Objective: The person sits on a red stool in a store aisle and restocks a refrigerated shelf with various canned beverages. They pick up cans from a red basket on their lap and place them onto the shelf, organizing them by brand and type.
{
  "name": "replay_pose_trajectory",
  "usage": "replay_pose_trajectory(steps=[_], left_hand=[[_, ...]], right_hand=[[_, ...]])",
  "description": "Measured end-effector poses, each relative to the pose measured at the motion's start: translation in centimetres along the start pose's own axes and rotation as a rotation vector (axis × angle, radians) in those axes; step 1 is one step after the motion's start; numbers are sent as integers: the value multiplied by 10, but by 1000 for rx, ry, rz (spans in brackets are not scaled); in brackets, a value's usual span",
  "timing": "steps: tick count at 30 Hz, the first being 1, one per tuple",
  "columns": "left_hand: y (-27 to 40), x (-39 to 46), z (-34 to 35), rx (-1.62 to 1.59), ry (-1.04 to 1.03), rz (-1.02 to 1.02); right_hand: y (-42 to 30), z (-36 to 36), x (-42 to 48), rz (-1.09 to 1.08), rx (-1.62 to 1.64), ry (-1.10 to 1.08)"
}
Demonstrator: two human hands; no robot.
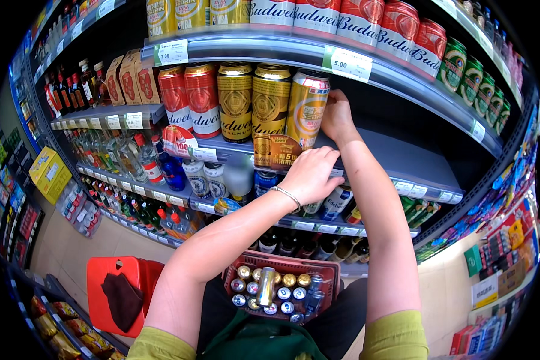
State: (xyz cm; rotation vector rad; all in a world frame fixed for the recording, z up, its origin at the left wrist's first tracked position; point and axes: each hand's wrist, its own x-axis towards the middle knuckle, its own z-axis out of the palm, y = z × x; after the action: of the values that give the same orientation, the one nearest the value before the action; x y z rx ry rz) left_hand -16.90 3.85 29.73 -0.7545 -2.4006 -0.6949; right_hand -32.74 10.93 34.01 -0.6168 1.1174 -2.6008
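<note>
A gold Sedrin beer can (308, 108) stands upright at the right end of the front row on the middle shelf (400, 153). My right hand (337, 114) is against the can's right side, its fingers curled partly out of sight behind it. Low in front, my left hand (310, 173) lies by the can's base and the shelf edge, thumb apart; its fingertips are partly hidden. To the left stand gold Budweiser cans (235, 101) and red-and-white Budweiser cans (201, 101). A red plastic basket (283, 260) before me holds several upright cans, with one gold can (266, 285) lying on top.
Overhead, a shelf edge (261, 47) with price tags carries more beer cans. A promotional card (276, 153) sticks out below the gold cans. Glass bottles (130, 155) line the left shelves. A red stool (112, 292) with a dark cloth (122, 300) stands at my left.
</note>
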Motion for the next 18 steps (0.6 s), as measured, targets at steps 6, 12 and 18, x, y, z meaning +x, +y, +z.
replay_pose_trajectory(steps=[6, 12, 18], left_hand=[[-7, -1, -2, -18, -11, 45], [-8, -6, 3, -36, 72, 125], [-3, -24, 14, -67, 216, 216]], right_hand=[[4, 17, -5, 19, -51, 68], [3, 14, -11, 30, -63, 71], [-1, 3, -21, 24, -314, 51]])
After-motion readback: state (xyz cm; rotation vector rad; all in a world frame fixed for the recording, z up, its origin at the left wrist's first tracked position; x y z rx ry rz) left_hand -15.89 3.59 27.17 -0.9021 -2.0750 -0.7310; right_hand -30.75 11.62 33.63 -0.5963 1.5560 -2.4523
